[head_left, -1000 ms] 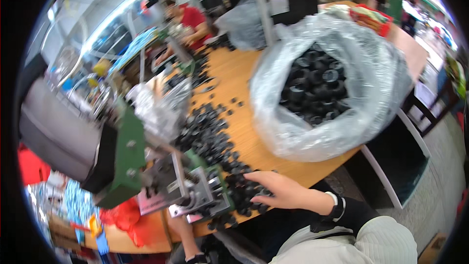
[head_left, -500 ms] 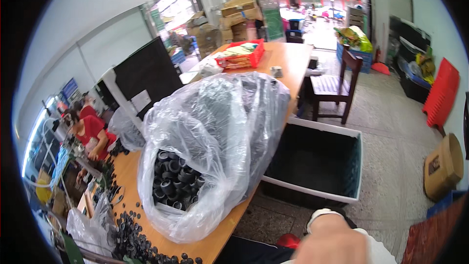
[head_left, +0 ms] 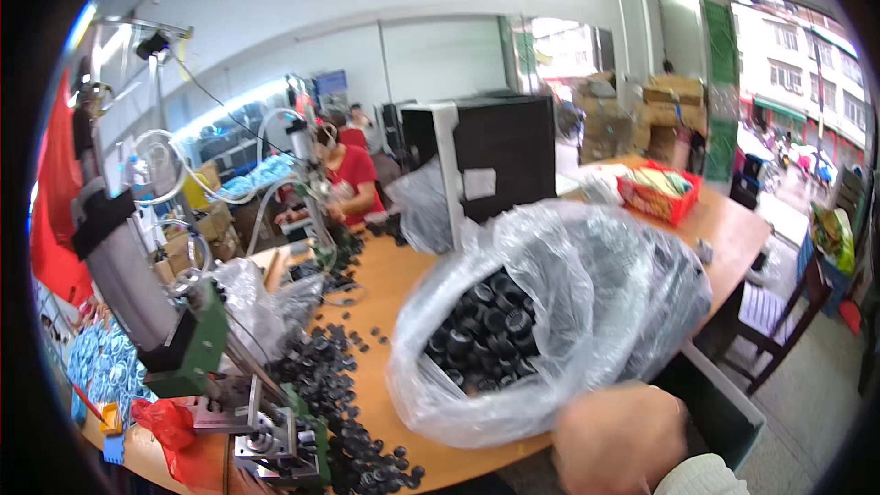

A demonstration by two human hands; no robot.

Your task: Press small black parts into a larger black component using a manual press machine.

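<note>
My right hand (head_left: 623, 445) is at the lower right, its back showing and the white sleeve behind it. Motion smears its fingers, and I cannot tell what they hold, if anything. It overlaps the near rim of a large clear plastic bag (head_left: 587, 280); whether they touch is unclear. The bag stands gaping on the table, full of small round black plastic caps (head_left: 486, 335). More loose black caps (head_left: 344, 403) lie in a heap left of the bag, beside a green and metal bench press (head_left: 197, 335). My left hand is out of view.
On the wooden table (head_left: 390, 284) stand a black box-like panel (head_left: 504, 156) and a red basket (head_left: 655, 202). A person in red (head_left: 353, 174) works at the far left side. A dark bin with a pale rim (head_left: 733, 403) and a wooden chair (head_left: 775, 321) are to the right.
My view has turned left, so the bag and table sit further right and the bench press shows. My right hand now appears against the bag's near rim instead of beside the bin.
</note>
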